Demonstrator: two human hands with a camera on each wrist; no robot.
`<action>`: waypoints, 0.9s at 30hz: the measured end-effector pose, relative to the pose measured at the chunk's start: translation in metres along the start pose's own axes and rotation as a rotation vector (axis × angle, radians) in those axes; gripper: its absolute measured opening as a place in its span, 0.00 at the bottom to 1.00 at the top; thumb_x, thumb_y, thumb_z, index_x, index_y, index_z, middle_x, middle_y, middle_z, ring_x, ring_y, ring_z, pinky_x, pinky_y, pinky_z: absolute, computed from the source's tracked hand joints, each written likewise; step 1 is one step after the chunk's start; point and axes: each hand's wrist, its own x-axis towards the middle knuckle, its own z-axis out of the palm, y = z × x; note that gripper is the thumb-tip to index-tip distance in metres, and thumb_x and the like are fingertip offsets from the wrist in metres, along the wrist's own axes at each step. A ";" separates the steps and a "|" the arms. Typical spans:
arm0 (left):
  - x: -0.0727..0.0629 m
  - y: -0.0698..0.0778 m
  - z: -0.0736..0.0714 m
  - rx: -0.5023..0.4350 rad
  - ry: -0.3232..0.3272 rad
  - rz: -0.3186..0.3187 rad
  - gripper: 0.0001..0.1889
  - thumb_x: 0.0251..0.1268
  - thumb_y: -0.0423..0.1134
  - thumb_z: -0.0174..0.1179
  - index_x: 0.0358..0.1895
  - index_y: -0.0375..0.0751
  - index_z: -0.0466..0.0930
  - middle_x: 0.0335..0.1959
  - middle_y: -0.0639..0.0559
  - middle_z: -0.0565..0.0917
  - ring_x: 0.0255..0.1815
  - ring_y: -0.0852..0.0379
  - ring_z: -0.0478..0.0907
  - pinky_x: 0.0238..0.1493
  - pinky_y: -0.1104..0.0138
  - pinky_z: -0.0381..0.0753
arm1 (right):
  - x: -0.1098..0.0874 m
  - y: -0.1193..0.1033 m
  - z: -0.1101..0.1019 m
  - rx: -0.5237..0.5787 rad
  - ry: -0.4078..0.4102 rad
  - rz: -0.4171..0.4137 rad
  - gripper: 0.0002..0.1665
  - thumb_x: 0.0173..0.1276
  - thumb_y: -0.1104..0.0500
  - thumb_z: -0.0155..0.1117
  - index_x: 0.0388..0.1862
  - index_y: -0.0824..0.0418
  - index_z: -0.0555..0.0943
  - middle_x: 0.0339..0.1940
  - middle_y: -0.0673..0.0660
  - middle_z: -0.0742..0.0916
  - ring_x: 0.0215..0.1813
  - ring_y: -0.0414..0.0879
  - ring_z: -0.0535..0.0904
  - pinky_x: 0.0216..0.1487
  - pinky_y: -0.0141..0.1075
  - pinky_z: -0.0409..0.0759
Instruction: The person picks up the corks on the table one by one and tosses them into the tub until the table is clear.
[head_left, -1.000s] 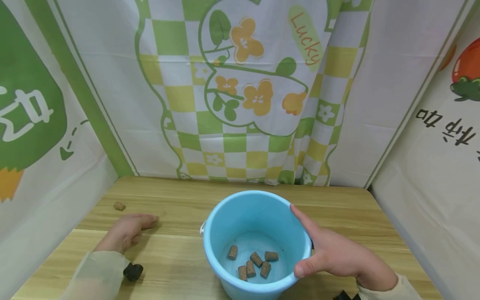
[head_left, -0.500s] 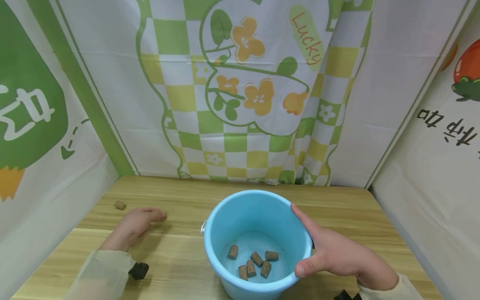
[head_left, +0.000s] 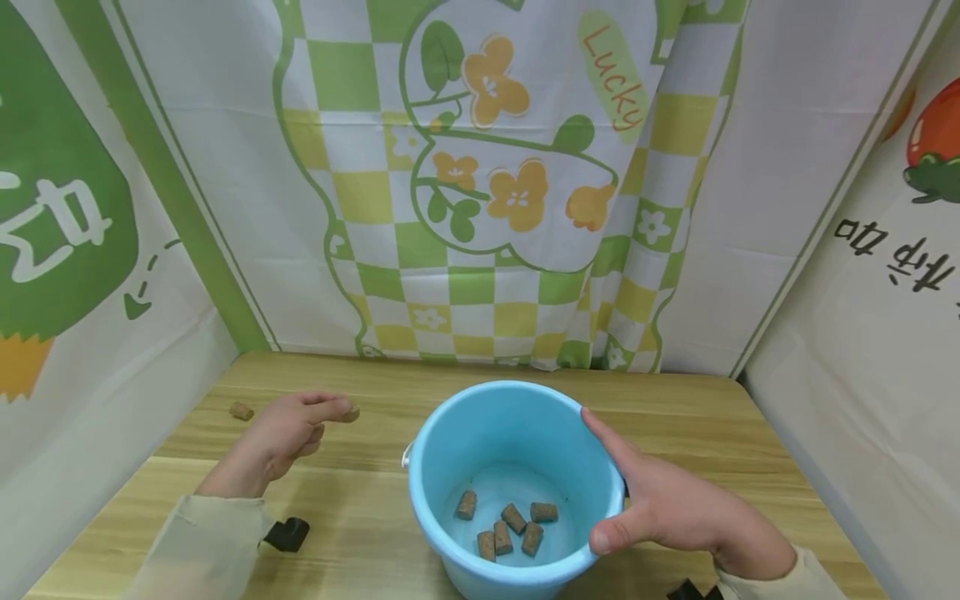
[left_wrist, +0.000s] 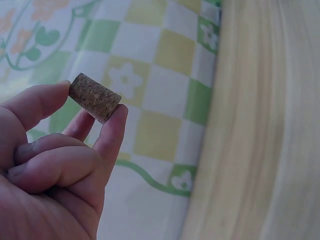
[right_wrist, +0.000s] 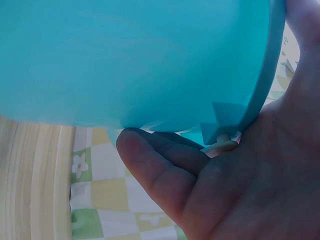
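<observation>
A brown cork (left_wrist: 95,97) is pinched between the thumb and a fingertip of my left hand (head_left: 288,433), which is raised over the left part of the table; the other fingers are folded in the left wrist view. My right hand (head_left: 667,504) grips the right side of a light blue bucket (head_left: 423,500), thumb and a finger at its rim. In the right wrist view, the fingers (right_wrist: 155,170) curve along the bucket's outer wall, near the handle's pivot. Several corks (head_left: 513,518) lie on the bucket's floor. Another cork (head_left: 241,411) lies on the table behind the left hand.
The wooden table (head_left: 360,517) carries the bucket near its front middle. A white handle end (head_left: 406,455) sticks out at the bucket's left. Printed cloth (head_left: 480,208) hangs along the back, and printed walls stand at both sides.
My left hand has risen from the table and moved right and away from me, and the cork now shows at its fingertips. The right hand and bucket have stayed put.
</observation>
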 end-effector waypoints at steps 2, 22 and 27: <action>-0.003 0.006 0.003 -0.016 -0.017 0.022 0.28 0.71 0.48 0.63 0.63 0.28 0.74 0.52 0.45 0.82 0.13 0.65 0.52 0.17 0.72 0.60 | 0.000 0.000 0.000 0.005 -0.004 0.003 0.74 0.57 0.51 0.80 0.82 0.47 0.32 0.70 0.64 0.69 0.59 0.56 0.76 0.54 0.39 0.75; -0.029 0.058 0.029 -0.078 -0.075 0.177 0.15 0.72 0.45 0.62 0.49 0.34 0.84 0.44 0.48 0.85 0.13 0.64 0.54 0.17 0.72 0.59 | 0.000 0.001 -0.002 0.010 -0.011 0.005 0.74 0.58 0.50 0.80 0.83 0.48 0.32 0.70 0.64 0.70 0.58 0.56 0.76 0.54 0.39 0.75; -0.035 0.068 0.037 -0.056 -0.093 0.189 0.17 0.72 0.45 0.62 0.50 0.34 0.84 0.45 0.46 0.85 0.13 0.64 0.54 0.18 0.72 0.60 | 0.000 0.003 -0.001 -0.001 -0.009 -0.012 0.74 0.58 0.49 0.80 0.82 0.48 0.32 0.70 0.63 0.70 0.58 0.56 0.76 0.54 0.39 0.75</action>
